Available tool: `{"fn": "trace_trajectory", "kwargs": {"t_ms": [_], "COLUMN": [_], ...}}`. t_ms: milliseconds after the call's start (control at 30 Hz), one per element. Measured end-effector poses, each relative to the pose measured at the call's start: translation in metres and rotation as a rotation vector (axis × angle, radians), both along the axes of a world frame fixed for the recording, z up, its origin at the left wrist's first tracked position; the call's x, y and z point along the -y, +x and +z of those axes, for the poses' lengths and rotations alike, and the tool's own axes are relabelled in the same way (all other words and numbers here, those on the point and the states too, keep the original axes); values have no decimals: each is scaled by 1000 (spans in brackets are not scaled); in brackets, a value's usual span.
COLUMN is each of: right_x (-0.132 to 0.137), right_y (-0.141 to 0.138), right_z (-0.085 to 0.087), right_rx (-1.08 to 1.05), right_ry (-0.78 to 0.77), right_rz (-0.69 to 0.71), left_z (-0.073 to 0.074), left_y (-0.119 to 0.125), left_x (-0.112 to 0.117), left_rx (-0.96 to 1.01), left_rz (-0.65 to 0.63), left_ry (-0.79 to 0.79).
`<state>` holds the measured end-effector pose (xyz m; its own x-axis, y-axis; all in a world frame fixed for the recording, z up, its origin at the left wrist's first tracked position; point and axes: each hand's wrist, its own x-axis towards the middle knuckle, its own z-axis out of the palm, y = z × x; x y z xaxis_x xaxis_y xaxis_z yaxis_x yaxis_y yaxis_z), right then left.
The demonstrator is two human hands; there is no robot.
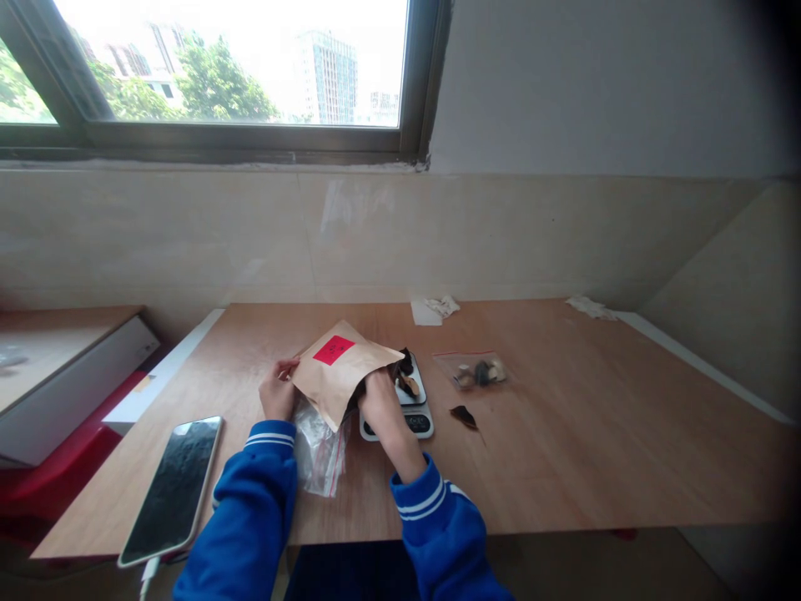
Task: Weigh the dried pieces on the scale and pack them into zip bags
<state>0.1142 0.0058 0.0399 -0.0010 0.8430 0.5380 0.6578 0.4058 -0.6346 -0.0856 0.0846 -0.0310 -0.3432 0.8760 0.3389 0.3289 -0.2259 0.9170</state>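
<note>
One kraft envelope (335, 373) tilts over a digital scale (397, 426), steadied by the left grip (279, 390) pinching its edge and the right grip (383, 406) pressed on it

The wooden surface (563, 434) carries a smartphone (172, 492), a crumpled clear plastic bag (318, 451), a digital scale (416, 424), a small zip bag (469, 370), a loose dark flake (464, 416) and white paper scraps (443, 306).

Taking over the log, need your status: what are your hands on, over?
Left hand pinching edge of kraft envelope. Right hand on envelope, above digital scale. Plastic zip bag beneath envelope.
</note>
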Motion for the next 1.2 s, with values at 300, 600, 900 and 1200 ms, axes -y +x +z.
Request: {"fn": "trace_trajectory", "kwargs": {"t_ms": [300,600,900,1200], "right_x": [28,50,58,60], "right_y": [10,48,68,69], "right_z": [29,14,-34,-47], "right_rx": [-237,-788,-686,-641], "right_ry": [-38,29,-73,-89], "right_rz": [-59,-57,-17,101], "left_z": [-4,5,11,12], "left_y": [-2,-1,1,1], "left_x": [0,6,5,5], "left_rx": [-49,-287,-229,-241], "left_rz": [19,168,213,251], "left_ry": [-22,-181,-214,-217]}}
